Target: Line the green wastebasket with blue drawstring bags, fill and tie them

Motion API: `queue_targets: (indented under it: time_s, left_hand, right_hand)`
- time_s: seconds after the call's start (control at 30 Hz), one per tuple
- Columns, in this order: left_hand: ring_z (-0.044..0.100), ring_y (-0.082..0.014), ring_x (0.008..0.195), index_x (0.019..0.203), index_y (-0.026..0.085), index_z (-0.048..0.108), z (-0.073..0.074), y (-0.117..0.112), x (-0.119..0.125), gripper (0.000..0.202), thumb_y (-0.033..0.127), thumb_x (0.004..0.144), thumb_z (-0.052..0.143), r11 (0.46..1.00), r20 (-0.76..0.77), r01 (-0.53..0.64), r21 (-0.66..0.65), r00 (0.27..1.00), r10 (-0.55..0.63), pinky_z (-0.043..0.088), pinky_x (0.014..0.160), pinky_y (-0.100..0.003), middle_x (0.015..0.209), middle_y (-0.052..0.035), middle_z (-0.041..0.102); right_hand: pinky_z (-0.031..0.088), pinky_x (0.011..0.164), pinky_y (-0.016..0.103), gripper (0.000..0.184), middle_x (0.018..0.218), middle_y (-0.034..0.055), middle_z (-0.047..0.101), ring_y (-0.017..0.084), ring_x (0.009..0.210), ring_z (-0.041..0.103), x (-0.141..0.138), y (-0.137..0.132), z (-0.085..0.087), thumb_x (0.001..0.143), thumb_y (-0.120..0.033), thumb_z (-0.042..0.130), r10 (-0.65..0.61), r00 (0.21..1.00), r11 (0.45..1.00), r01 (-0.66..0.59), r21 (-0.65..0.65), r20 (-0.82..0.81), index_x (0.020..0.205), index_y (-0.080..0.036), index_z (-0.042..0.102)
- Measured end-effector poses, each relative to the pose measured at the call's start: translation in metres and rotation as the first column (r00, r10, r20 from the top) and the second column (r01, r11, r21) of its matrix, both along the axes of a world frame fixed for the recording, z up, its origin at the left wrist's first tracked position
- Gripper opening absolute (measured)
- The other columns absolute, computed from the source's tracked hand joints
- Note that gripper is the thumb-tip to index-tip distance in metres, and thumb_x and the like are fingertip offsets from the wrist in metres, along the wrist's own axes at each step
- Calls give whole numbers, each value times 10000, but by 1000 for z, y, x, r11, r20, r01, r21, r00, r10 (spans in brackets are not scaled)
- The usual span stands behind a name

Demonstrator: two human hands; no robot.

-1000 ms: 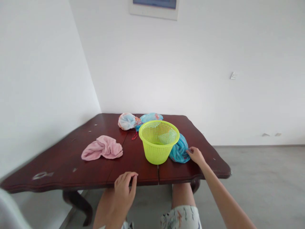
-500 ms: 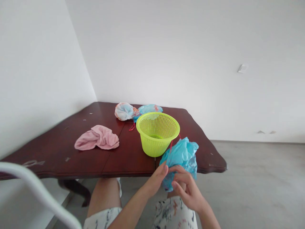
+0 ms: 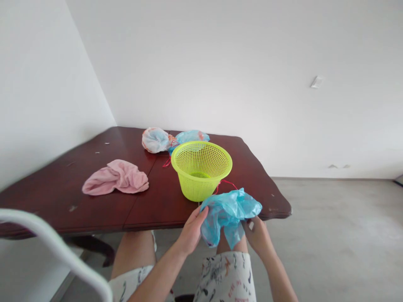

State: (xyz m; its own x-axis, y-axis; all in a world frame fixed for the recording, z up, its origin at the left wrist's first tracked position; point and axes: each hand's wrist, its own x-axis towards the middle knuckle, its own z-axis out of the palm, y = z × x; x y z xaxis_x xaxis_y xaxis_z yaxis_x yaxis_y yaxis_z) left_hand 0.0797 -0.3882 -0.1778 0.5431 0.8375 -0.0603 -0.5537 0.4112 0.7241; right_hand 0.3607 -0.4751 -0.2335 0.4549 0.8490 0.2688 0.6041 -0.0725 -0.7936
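1. A crumpled blue plastic bag (image 3: 226, 214) is hanging over the person's lap, just off the tabletop's near edge.
2. The left hand (image 3: 191, 232) is pinching its side; the right hand (image 3: 256, 237) is pinching its corner.
3. A red string (image 3: 225, 183) is trailing toward a lime-green basket (image 3: 200, 170) on the wooden tabletop (image 3: 47, 205).
4. A pink towel (image 3: 115, 178), a pale bag (image 3: 155, 140) and a blue bag (image 3: 190, 136) are lying beyond.

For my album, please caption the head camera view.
Left hand and right hand hold a blue plastic bag beside a lime-green basket on a wooden table.
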Motion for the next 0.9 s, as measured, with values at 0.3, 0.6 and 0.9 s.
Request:
queue_targets:
  time_s: [0.3, 0.6, 0.9]
  left_hand:
    - [825, -212, 653, 1353, 168, 844, 33, 11, -49, 649, 698, 997, 964, 995, -81, -6, 104, 997, 14, 675, 602, -286, 902, -73, 882]
    - [829, -317, 1296, 1434, 222, 767, 23, -25, -22, 544, 699, 1181, 694, 853, -171, -133, 505, 953, 250, 670, 1088, -423, 1512, -205, 807]
    - [843, -363, 1172, 1595, 300, 812, 54, -34, 12, 549, 506, 1090, 880, 584, -512, 450, 676, 856, -67, 616, 1066, -458, 1344, -130, 894]
  right_hand:
    - [544, 588, 243, 455, 784, -35, 597, 167, 693, 597, 86, -25, 149, 705, -436, 980, 167, 669, 900, 197, 389, -725, 854, -254, 591]
    - [635, 616, 286, 334, 974, 64, 788, 232, 769, 749, 72, -31, 231, 894, -263, 990, 366, 878, 926, -308, 220, -308, 1181, -349, 843]
    - [679, 814, 299, 417, 1189, 108, 870, 199, 875, 784, 27, -26, 268, 1072, -180, 813, 935, 316, 223, -877, -426, -162, 1469, -287, 885]
